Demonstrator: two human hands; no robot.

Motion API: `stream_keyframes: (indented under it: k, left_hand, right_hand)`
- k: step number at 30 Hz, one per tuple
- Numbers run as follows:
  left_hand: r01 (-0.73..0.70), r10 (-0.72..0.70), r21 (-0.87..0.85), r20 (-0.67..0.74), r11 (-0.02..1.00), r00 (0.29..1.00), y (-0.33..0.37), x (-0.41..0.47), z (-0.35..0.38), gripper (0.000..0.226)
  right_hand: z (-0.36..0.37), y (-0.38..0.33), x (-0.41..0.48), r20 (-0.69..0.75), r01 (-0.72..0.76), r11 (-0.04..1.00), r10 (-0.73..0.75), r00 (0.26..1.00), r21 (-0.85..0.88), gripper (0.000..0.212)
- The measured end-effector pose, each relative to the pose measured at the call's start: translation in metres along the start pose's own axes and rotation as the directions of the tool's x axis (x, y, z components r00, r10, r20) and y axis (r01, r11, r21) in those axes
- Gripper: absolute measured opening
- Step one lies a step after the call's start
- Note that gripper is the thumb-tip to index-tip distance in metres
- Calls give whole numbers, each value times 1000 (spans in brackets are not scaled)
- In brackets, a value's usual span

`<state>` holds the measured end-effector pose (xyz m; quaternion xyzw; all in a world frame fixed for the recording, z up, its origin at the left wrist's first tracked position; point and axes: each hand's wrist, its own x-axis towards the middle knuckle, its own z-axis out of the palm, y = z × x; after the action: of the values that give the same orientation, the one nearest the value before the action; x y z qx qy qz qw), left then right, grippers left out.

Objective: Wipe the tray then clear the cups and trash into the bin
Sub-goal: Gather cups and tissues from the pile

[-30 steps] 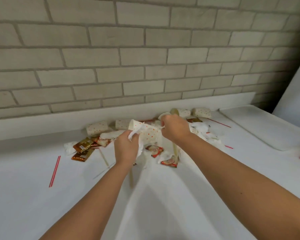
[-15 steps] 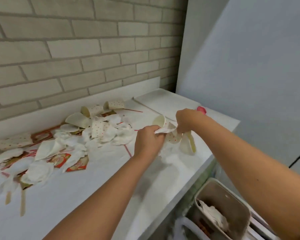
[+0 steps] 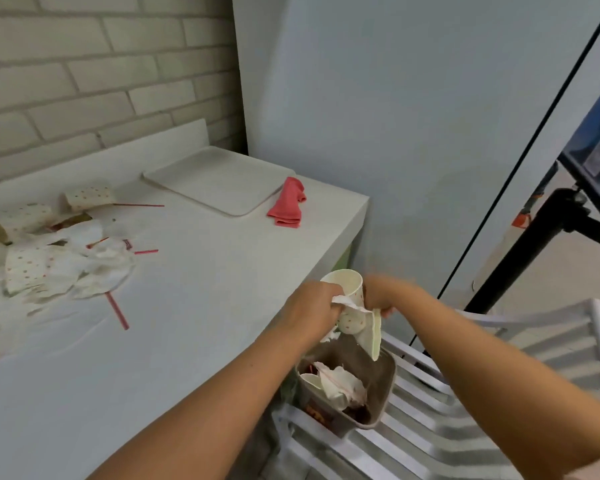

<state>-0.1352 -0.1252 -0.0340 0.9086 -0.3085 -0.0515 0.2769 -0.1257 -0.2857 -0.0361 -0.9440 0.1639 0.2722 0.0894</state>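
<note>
Above the brown plastic bin, which stands on a white slatted chair, the left grip clenches a crumpled napkin. The blurred right grip grasps a dotted paper cup, its round mouth tilted up. The smooth, round-cornered tray lies on the white surface, just beside a folded red cloth.

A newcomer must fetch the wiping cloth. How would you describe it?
Find the white counter below the brick wall. Near its far right corner lies a tray. The cloth lies crumpled beside the tray's right edge, the only red fabric.
</note>
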Motion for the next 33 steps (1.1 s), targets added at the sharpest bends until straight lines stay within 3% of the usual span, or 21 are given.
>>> stream_keyframes:
  k: [2, 5, 11, 15, 19, 22, 25, 30, 33]
  left_hand:
    - [7, -9, 37, 59, 999, 998, -2, 5, 14, 22]
    - [29, -41, 82, 147, 996, 988, -8, 10, 31, 22]
    - [13, -59, 179, 252, 984, 966, -15, 13, 52, 21]
    - [-21, -33, 183, 285, 983, 958, -11, 19, 62, 19]
    - [-41, 9, 107, 281, 993, 960, -12, 21, 70, 21]
    - [-52, 16, 106, 323, 993, 946, -15, 21, 77, 27]
    - [-63, 25, 99, 345, 993, 938, -14, 21, 80, 25]
    - [42, -49, 30, 300, 999, 953, -21, 21, 86, 28]
    - [141, -110, -92, 283, 986, 953, -26, 22, 88, 20]
  right_hand:
    - [19, 13, 9, 65, -2, 999, 0, 998, 45, 8]
    - [33, 28, 20, 133, 4, 981, -30, 991, 196, 30]
    - [22, 41, 31, 11, 98, 811, -127, 992, 577, 39]
    - [23, 46, 33, 70, 158, 847, -223, 972, 507, 26]
    - [37, 56, 43, 74, 121, 887, -171, 982, 446, 24]
    - [52, 61, 49, 89, 109, 860, -176, 980, 499, 14]
    - [64, 61, 51, 85, 136, 850, -207, 975, 509, 18]
    - [86, 64, 57, 54, 116, 896, -153, 987, 428, 25]
    - [99, 61, 50, 200, 45, 932, -124, 972, 359, 26]
